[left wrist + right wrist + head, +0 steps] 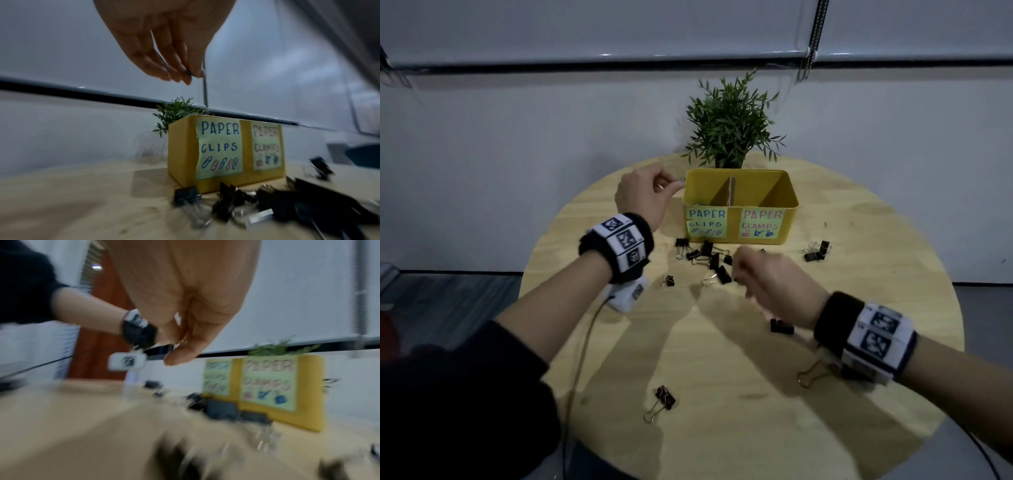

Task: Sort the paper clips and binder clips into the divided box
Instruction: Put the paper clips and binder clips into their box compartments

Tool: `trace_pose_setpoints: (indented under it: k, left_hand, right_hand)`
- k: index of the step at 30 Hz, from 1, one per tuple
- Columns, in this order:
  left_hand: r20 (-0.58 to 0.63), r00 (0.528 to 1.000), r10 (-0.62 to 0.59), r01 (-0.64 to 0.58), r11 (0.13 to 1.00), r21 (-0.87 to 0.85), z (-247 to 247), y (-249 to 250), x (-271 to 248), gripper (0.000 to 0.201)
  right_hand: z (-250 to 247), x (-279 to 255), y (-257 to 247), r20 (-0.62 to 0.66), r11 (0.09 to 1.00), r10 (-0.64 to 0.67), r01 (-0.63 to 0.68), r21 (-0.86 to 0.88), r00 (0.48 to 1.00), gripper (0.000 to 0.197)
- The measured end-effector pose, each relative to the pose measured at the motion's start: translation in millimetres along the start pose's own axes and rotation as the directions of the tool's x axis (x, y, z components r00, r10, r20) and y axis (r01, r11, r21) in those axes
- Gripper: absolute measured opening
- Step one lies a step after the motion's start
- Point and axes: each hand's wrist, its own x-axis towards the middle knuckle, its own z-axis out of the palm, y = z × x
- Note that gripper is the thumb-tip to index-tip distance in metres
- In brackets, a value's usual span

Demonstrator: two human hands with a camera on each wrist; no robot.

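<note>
A yellow divided box stands at the back of the round wooden table. Its left half is labelled PAPER CLIPS, its right half PAPER CLAMPS. My left hand is raised at the box's left rim and pinches a small paper clip between thumb and fingertips. A heap of black binder clips lies in front of the box. My right hand hovers over that heap with its fingers curled. It is blurred, and I cannot tell whether it holds anything. The box's inside is mostly hidden.
A potted green plant stands behind the box. Single binder clips lie apart: one right of the box, one under my right forearm, one near the front. A thin cable hangs from my left wrist.
</note>
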Motion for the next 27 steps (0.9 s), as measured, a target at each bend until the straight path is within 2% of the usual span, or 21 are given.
trace_pose_setpoints:
  k: [2,5,7,9,11,13,14,15,16,18,19,20,22,25,27]
  left_hand:
    - [-0.057,0.996,-0.069,0.070,0.997,0.031,16.8,1.8,8.7,0.017]
    - [0.092,0.992,-0.083,0.059,0.969,0.242,39.8,-2.4,12.3,0.028]
    - [0.178,0.982,-0.061,0.005,0.955,0.297,46.5,-7.5,10.9,0.033]
    - [0.171,0.985,0.034,-0.073,0.972,0.224,43.7,-10.6,9.3,0.036]
    - [0.119,0.990,0.073,-0.095,0.978,0.188,32.7,-12.3,7.3,0.037]
    - [0.198,0.979,-0.052,-0.010,0.953,0.304,19.1,-19.6,7.0,0.038]
    - [0.281,0.944,-0.174,0.040,0.904,0.425,10.5,-24.7,6.4,0.041]
    - [0.360,0.881,-0.308,0.058,0.824,0.563,2.1,-29.4,4.4,0.044]
    - [0.420,0.801,-0.428,0.037,0.734,0.678,-4.8,-34.7,1.3,0.048]
    - [0.498,0.653,-0.571,-0.050,0.624,0.780,-14.4,-42.3,-7.3,0.055]
    - [0.538,0.605,-0.587,-0.094,0.618,0.780,-16.0,-47.2,-12.2,0.053]
    - [0.572,0.584,-0.576,-0.118,0.637,0.762,-16.1,-51.2,-17.0,0.044]
    - [0.587,0.605,-0.538,-0.113,0.671,0.733,-15.3,-56.7,-23.9,0.021]
    - [0.559,0.664,-0.496,-0.165,0.632,0.757,-12.3,-59.3,-32.6,0.036]
    - [0.571,0.672,-0.472,-0.196,0.630,0.751,-11.3,-56.2,-36.2,0.034]
  right_hand:
    - [-15.1,33.2,13.6,-0.214,0.990,0.088,-0.061,0.129,0.973,0.005]
    - [-28.2,84.7,28.7,-0.420,0.953,0.229,-0.115,0.279,0.879,0.008]
    - [-30.8,114.0,31.9,-0.452,0.929,0.309,-0.163,0.333,0.837,0.010]
    - [-30.1,137.4,32.1,-0.394,0.928,0.318,-0.197,0.317,0.862,0.014]
    - [-27.0,146.7,28.5,-0.323,0.956,0.274,-0.218,0.197,0.906,0.023]
    - [-24.3,138.4,20.4,-0.336,0.989,0.149,-0.139,0.055,0.930,0.024]
    - [-22.5,129.0,16.2,-0.323,0.997,0.070,-0.076,-0.006,0.944,0.020]
    - [-20.6,117.1,13.0,-0.262,0.997,0.016,-0.035,-0.069,0.965,0.018]
    - [-16.8,104.1,12.7,-0.153,0.990,0.021,-0.042,-0.135,0.988,0.020]
    - [-8.0,78.6,16.9,0.077,0.944,0.160,-0.130,-0.305,0.984,0.027]
    - [-3.5,67.7,21.0,0.146,0.913,0.228,-0.159,-0.375,0.963,0.029]
    - [0.2,59.2,25.6,0.187,0.894,0.273,-0.176,-0.413,0.944,0.034]
    - [4.2,49.0,31.5,0.233,0.877,0.326,-0.201,-0.436,0.916,0.047]
    - [4.6,49.6,35.8,0.261,0.865,0.351,-0.205,-0.459,0.899,0.052]
    - [4.9,53.5,38.1,0.282,0.876,0.358,-0.216,-0.432,0.890,0.054]
